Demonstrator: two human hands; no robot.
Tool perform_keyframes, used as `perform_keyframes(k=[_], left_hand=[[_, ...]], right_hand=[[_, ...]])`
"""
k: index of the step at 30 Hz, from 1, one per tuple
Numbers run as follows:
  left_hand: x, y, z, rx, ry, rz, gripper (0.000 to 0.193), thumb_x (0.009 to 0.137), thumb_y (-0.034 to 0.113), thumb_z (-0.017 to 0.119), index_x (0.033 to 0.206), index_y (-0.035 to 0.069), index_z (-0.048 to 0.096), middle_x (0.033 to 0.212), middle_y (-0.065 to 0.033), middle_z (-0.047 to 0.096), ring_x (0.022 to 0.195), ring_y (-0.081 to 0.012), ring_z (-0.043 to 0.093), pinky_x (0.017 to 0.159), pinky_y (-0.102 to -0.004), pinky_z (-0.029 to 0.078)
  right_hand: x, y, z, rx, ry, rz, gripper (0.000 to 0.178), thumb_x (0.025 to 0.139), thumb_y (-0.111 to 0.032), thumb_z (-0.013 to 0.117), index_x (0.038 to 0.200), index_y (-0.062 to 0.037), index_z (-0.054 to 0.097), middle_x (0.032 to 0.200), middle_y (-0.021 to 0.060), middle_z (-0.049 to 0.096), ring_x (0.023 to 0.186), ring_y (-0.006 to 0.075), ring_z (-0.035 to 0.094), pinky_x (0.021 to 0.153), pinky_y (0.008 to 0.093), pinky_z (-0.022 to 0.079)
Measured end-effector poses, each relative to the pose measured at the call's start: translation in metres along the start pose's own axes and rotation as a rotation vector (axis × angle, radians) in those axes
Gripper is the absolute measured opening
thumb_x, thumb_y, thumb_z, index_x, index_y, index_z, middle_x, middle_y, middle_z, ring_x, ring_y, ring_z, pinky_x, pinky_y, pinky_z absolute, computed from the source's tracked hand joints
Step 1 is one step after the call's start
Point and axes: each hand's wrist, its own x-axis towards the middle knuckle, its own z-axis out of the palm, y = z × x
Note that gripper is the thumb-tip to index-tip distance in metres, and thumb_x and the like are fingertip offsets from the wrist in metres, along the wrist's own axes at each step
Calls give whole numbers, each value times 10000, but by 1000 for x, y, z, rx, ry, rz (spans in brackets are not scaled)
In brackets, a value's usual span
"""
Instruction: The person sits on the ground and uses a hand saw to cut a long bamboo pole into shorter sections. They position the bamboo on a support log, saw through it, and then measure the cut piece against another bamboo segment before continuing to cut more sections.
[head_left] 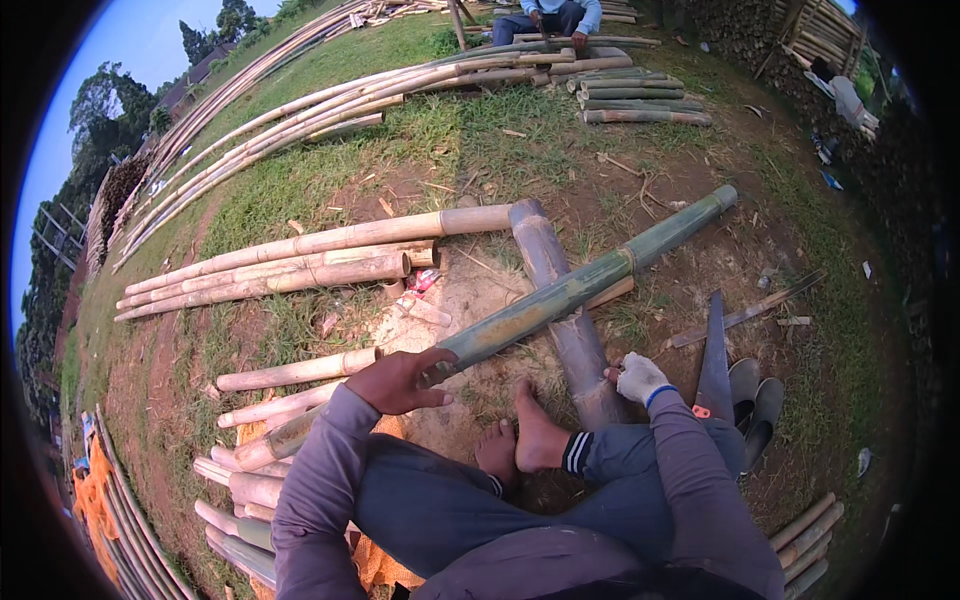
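Positioning the green pole (575, 285) seems in hand, left hand (397, 383) straddling it, gloved right hand (640, 380) below it, both grips' closure unclear; next likely calls for steadying.

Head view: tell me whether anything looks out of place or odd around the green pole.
Two things: a crumpled red-and-white scrap lies like litter by the cut ends of the pale poles, and only the right hand is gloved; the left hand, on the green pole, is bare.

Grey log (583, 355) on dirt ground (475, 295), green bamboo (560, 297) across
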Motion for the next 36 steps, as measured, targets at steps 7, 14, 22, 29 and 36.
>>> perform_keyframes(k=[7, 14, 22, 29, 36], left_hand=[[-3, 8, -2, 8, 32, -40, 693, 899, 389, 860, 1468, 112, 577, 1093, -185, 794, 958, -318, 791, 864, -421, 608], [-7, 8, -2, -57, 31, -57, 706, 894, 269, 875, 1485, 64, 547, 1105, -171, 784, 964, -272, 777, 871, -397, 603], [-7, 3, 1, -88, 56, -76, 695, 900, 249, 876, 1484, 59, 550, 1091, -174, 773, 909, -253, 760, 840, -383, 594], [-10, 1, 1, -97, 60, -54, 685, 900, 233, 869, 1477, 40, 555, 1084, -171, 764, 927, -255, 755, 851, -383, 591], [-10, 9, -1, -107, 55, -77, 668, 904, 211, 859, 1474, 38, 558, 1088, -166, 761, 940, -249, 751, 862, -377, 586]], right_hand=[[5, 9, 1, 17, -53, -27, 442, 922, -315, 654, 1191, 27, 733, 1222, 346, 702, 1189, 495, 669, 1039, 528, 529], [-1, 5, -1, 57, -13, -3, 436, 965, -373, 673, 1227, -34, 750, 1245, 301, 718, 1213, 452, 674, 1040, 506, 530], [-3, 5, -4, 62, -13, -24, 394, 972, -367, 692, 1188, -47, 770, 1207, 281, 737, 1177, 443, 695, 1024, 505, 536], [1, 6, 0, 64, -11, -33, 389, 969, -367, 691, 1175, -46, 771, 1205, 280, 739, 1177, 444, 695, 1026, 502, 536], [5, 11, 7, 51, 14, -25, 389, 960, -359, 686, 1163, -38, 770, 1192, 288, 738, 1160, 451, 700, 1013, 505, 544]])
